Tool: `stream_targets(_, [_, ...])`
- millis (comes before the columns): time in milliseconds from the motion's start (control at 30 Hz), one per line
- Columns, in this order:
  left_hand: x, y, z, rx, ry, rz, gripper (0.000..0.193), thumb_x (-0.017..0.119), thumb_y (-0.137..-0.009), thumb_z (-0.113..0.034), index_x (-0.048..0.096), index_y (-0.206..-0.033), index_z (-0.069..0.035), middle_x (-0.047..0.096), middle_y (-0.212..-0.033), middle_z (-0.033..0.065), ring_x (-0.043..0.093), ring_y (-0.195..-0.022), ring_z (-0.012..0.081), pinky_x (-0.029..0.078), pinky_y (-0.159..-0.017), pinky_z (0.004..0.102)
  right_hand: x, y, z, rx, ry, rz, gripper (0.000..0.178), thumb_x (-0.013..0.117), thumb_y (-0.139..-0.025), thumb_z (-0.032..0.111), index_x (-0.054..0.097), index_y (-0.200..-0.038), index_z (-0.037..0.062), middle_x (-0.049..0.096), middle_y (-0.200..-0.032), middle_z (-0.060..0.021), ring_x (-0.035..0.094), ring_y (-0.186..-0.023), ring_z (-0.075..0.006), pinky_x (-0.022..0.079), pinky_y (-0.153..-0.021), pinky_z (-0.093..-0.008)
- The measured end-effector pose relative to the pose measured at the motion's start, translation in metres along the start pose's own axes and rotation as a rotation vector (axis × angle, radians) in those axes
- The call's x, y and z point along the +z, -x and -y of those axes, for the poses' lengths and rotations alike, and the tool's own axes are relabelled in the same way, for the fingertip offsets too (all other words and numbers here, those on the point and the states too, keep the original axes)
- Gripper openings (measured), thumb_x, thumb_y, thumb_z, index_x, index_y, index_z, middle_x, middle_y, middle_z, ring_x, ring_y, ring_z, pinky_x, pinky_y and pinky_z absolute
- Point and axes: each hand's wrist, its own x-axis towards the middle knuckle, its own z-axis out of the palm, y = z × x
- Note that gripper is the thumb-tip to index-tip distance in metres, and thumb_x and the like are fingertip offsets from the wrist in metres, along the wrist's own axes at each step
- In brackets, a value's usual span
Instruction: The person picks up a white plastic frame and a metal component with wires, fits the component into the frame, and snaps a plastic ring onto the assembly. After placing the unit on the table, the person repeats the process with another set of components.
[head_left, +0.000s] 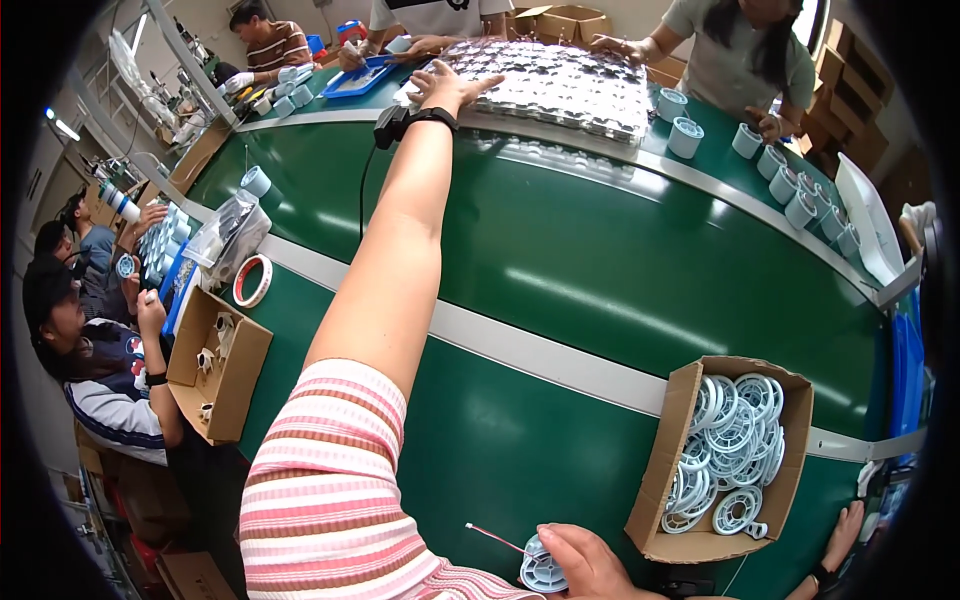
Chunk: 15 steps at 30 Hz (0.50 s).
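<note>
My left arm stretches far across the green conveyor belt (640,270). At its end my left hand (452,88) is open, fingers spread, at the near left corner of a stack of shiny silver blister trays (560,85); whether it touches them I cannot tell. At the lower edge my right hand (592,565) grips a round, light-blue spoked plastic cover (540,568). A thin reddish wire (497,537) with a small white plug runs from that cover over the green bench. The right wrist is out of view.
To the right, a cardboard box (650,500) holds several light-blue spoked covers. Left are a box of small white parts (250,385), a tape roll (252,281) and a plastic bag (232,232). Light-blue cups (686,138) line the far bench. Co-workers sit opposite and at left; another person's hand (845,535) is lower right.
</note>
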Motion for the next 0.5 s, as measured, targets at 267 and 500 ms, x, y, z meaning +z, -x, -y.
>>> stream_targets(267, [-0.002,-0.011,-0.018,0.023,-0.077,0.031,0.15,0.064,-0.054,-0.098,0.018,-0.163,-0.006,0.022,-0.165,0.0267,0.017,-0.156,0.038,0.015,-0.121,0.0619,-0.004,0.01,-0.02,-0.179,0.127,0.114,0.045,0.066,-0.1,0.02,0.056,-0.14,0.0026,0.054,-0.139,-0.0164,0.052,-0.13,-0.0313,0.042,-0.11,-0.0389])
stream_targets(500, [0.0,-0.016,-0.018,-0.013,-0.108,-0.046,0.146,0.071,-0.057,-0.09,0.019,-0.163,-0.004,0.027,-0.166,0.0192,0.025,-0.154,0.0323,0.021,-0.123,0.0557,-0.01,0.01,-0.018,-0.246,0.215,0.184,0.061,0.071,-0.094,0.012,0.047,-0.15,0.0047,0.045,-0.149,-0.0159,0.047,-0.136,-0.034,0.04,-0.113,-0.0425])
